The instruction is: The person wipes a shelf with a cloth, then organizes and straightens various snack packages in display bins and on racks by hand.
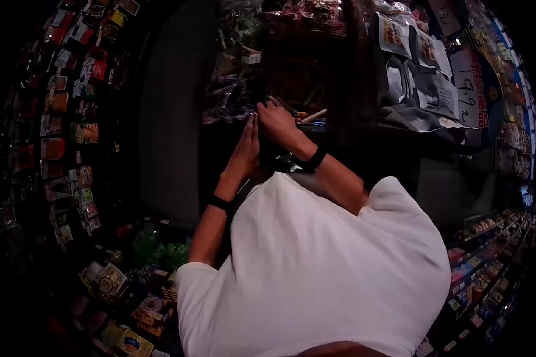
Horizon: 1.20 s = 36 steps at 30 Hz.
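My left hand [245, 152] reaches up to the edge of a dark bin, its fingers straight and side by side. Against its fingertips, my right hand [278, 126] is closed, with the fingers bent; anything inside them is too dark to make out. Just right of the right hand lie a pale stick-like piece [313, 116] and a small orange-and-dark item [302, 114]. Shiny clear-wrapped packs [229, 101] sit beyond the left hand. Both wrists wear black bands.
Grey and white pouches [436, 89] stand at the right beside a handwritten price sign [467, 83]. More wrapped packs [321, 13] fill the far side. Shelves of packaged goods [56, 119] line the left, and others [482, 268] the lower right. Green packs [161, 247] lie lower left.
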{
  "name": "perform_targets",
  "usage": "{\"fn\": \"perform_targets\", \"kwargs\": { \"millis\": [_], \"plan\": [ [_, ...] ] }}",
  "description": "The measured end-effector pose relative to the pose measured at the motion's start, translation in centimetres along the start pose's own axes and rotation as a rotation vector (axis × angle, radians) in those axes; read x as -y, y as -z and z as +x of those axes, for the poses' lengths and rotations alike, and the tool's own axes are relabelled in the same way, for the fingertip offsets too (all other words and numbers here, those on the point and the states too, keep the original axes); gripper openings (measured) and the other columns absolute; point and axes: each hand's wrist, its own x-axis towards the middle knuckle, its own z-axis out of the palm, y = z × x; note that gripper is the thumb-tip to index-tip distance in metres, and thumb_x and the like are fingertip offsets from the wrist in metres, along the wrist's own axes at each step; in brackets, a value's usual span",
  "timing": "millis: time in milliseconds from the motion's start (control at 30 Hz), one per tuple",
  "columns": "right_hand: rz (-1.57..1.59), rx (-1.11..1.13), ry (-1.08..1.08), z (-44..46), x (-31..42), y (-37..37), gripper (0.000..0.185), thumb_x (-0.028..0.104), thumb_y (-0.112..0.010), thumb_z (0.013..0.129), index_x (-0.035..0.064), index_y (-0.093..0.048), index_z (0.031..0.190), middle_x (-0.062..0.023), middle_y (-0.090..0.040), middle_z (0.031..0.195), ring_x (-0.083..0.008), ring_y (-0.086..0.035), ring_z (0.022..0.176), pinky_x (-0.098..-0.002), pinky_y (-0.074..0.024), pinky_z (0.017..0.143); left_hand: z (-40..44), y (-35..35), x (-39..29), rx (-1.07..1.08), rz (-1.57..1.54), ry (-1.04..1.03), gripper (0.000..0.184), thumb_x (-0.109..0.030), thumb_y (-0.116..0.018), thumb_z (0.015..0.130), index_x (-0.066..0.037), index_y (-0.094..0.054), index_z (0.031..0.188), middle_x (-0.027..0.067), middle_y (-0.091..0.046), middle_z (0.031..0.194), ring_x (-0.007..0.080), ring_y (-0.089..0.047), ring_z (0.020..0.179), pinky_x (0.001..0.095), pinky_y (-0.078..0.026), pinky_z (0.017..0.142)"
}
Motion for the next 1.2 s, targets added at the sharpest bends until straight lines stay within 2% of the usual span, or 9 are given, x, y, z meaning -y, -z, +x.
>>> {"fn": "perform_targets", "kwargs": {
  "millis": [133,233,400,533,600,767,867,1033,1200],
  "plan": [
    [0.005,-0.128,0.055,-0.3,-1.7,-0.3,0.02,0.007,-0.057,0.083,-0.0038,-0.051,0.098,-0.0265,-0.059,0.087,-0.0452,-0.06,0.079,-0.049,-0.0497,0.067,1.8,-4.2,4.8,-0.207,0.406,-0.295,0.084,0.0,-0.06,0.078,0.007,-0.016,0.148,0.0216,-0.021,0.153,0.0374,-0.018,0.144,0.052,-0.021,0.116],
    [-0.056,-0.072,0.012,-1.6,-0.9,1.7,0.02,0.005,-0.057,0.08,-0.0042,-0.054,0.098,-0.0256,-0.062,0.09,-0.0424,-0.061,0.081,-0.0477,-0.0504,0.071,2.5,0.9,4.1,0.066,0.176,-0.378,0.08,0.0,-0.059,0.078,0.002,-0.021,0.148,0.0173,-0.022,0.153,0.0344,-0.02,0.144,0.0493,-0.024,0.115],
    [-0.11,0.049,-0.144,-3.1,1.7,5.7,0.043,0.011,-0.06,0.084,0.0078,-0.053,0.127,-0.0185,-0.064,0.101,-0.0374,-0.062,0.094,-0.0449,-0.0511,0.079,5.4,4.3,5.9,-0.054,0.113,-0.583,0.055,0.006,-0.059,0.072,-0.012,-0.056,0.125,0.0085,-0.058,0.118,0.0293,-0.056,0.11,0.04,-0.038,0.102],
    [-0.232,0.192,-0.358,-4.4,2.9,7.9,0.064,0.017,-0.068,0.082,0.0168,-0.044,0.141,-0.0165,-0.063,0.11,-0.0353,-0.064,0.094,-0.0436,-0.052,0.08,9.3,6.8,7.5,-0.026,0.072,-0.641,0.051,0.007,-0.06,0.069,-0.014,-0.063,0.116,0.006,-0.061,0.11,0.0269,-0.056,0.107,0.0381,-0.04,0.097],
    [-0.17,0.158,-0.428,-5.9,2.3,8.4,0.059,0.019,-0.068,0.084,0.0153,-0.047,0.139,-0.0165,-0.063,0.109,-0.0342,-0.062,0.1,-0.0428,-0.0504,0.085,11.4,7.3,7.1,-0.27,0.064,-0.515,0.05,0.006,-0.063,0.068,-0.015,-0.065,0.112,0.0059,-0.06,0.111,0.0279,-0.053,0.11,0.039,-0.04,0.096],
    [0.379,-0.096,-0.162,-6.2,7.0,12.2,0.045,0.012,-0.068,0.087,0.0082,-0.054,0.129,-0.0165,-0.064,0.114,-0.0302,-0.064,0.102,-0.0367,-0.0511,0.087,10.7,3.7,7.0,-0.007,0.011,-0.284,0.074,0.012,-0.06,0.07,-0.019,-0.051,0.137,0.0206,-0.045,0.131,0.0426,-0.049,0.114,0.0481,-0.046,0.094],
    [0.222,-0.44,0.066,-6.1,14.8,20.5,0.035,0.008,-0.069,0.086,0.0014,-0.05,0.115,-0.0127,-0.064,0.112,-0.0235,-0.065,0.1,-0.0341,-0.051,0.086,8.0,3.9,6.4,0.18,-0.27,-0.174,0.097,0.019,-0.057,0.067,-0.022,-0.028,0.15,0.0282,-0.032,0.142,0.0485,-0.036,0.131,0.0484,-0.04,0.105],
    [-0.157,-1.066,0.556,-9.3,21.9,28.2,0.046,0.016,-0.071,0.085,0.0047,-0.04,0.117,-0.0231,-0.058,0.119,-0.0305,-0.062,0.106,-0.039,-0.0492,0.09,6.8,3.0,7.0,0.209,-0.196,-0.302,0.079,-0.01,-0.059,0.083,-0.008,-0.021,0.151,0.0323,-0.012,0.153,0.0558,-0.018,0.137,0.053,-0.027,0.112],
    [-0.327,-1.161,0.791,-9.2,23.5,30.9,0.043,0.018,-0.068,0.087,0.0046,-0.041,0.118,-0.0223,-0.058,0.119,-0.0309,-0.061,0.106,-0.04,-0.049,0.09,8.4,2.8,6.7,0.307,-0.107,-0.296,0.081,-0.041,-0.056,0.094,-0.009,-0.011,0.154,0.0276,0.002,0.157,0.0448,-0.004,0.145,0.049,-0.02,0.116]
  ]
}}
